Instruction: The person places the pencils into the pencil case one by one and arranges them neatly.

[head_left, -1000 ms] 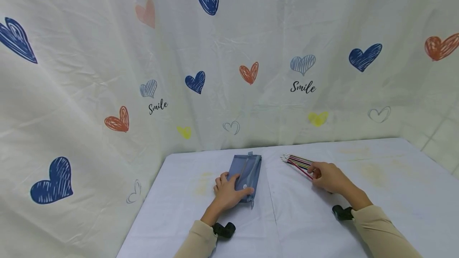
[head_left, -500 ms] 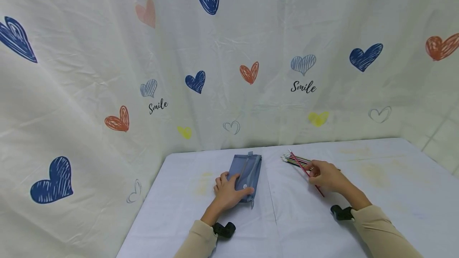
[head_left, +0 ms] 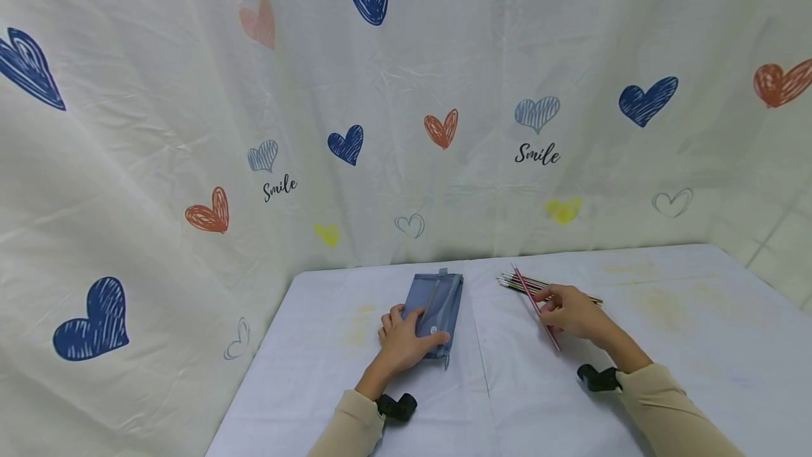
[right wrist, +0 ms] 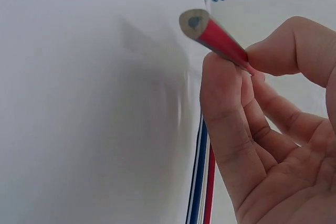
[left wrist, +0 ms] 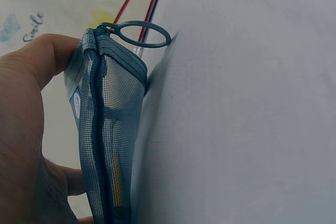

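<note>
A blue mesh zip pencil case (head_left: 440,312) lies on the table, left of the middle. My left hand (head_left: 402,343) rests on it with fingers spread and the thumb near its lower end. In the left wrist view the zip's loop pull (left wrist: 152,34) stands out from a corner of the mesh case (left wrist: 121,93). Between thumb and fingertips, my right hand (head_left: 567,310) pinches a red pencil (head_left: 528,291), tilted over a bundle of pencils (head_left: 507,282). Its flat, unsharpened end (right wrist: 195,23) points toward the right wrist camera.
A white cloth covers the table (head_left: 444,407). Behind it hangs a white curtain (head_left: 476,34) printed with hearts and "Smile". Dark wrist-worn devices sit at the left cuff (head_left: 396,407) and the right cuff (head_left: 598,377).
The red pencil has come away from the bundle's front, lifted and swung steeper in my right hand, which has shifted slightly left. My left hand and the pencil case have stayed put.
</note>
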Demonstrator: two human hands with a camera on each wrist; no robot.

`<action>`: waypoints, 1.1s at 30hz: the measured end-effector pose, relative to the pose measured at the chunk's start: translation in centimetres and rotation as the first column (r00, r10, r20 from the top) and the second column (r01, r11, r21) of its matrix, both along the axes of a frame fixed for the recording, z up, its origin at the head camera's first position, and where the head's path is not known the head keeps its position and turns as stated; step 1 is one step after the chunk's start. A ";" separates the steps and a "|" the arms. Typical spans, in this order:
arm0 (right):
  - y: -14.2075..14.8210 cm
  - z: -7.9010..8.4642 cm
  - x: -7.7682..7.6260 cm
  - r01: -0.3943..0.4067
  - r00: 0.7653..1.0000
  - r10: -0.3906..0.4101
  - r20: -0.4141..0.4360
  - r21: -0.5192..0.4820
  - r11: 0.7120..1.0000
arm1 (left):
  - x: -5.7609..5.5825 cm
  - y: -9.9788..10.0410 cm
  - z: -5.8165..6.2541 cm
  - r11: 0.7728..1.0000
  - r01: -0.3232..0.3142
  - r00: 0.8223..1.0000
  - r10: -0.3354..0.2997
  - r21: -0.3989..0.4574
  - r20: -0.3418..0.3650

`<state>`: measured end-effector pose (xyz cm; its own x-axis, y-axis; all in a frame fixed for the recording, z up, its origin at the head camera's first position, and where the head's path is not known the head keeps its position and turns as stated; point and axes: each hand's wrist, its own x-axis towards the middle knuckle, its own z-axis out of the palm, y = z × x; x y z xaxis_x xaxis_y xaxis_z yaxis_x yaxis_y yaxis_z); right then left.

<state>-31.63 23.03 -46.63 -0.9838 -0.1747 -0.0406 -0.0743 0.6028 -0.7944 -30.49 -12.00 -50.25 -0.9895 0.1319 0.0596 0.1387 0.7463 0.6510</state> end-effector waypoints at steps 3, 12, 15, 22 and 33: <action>-0.2 0.0 0.0 0.005 1.000 -0.004 0.029 -0.021 1.000 | 0.0 0.0 0.0 1.000 0.001 1.000 -0.001 -0.001 -0.001; -1.2 -0.1 0.1 0.010 0.995 -0.001 0.096 -0.090 0.996 | 0.1 0.0 0.2 1.000 0.004 1.000 -0.004 0.002 0.005; -1.5 -0.1 0.2 -0.005 0.995 0.015 0.094 -0.110 0.994 | 0.1 0.0 0.2 1.000 0.006 1.000 -0.006 0.003 0.006; -2.4 -0.3 0.5 -0.005 0.994 0.022 0.109 -0.156 0.988 | 0.2 -0.1 0.2 1.000 0.002 1.000 -0.002 -0.002 0.009; -5.1 -0.4 1.0 -0.019 0.990 0.050 0.135 -0.223 0.975 | -0.2 -0.1 -0.1 1.000 -0.001 1.000 0.001 0.001 0.000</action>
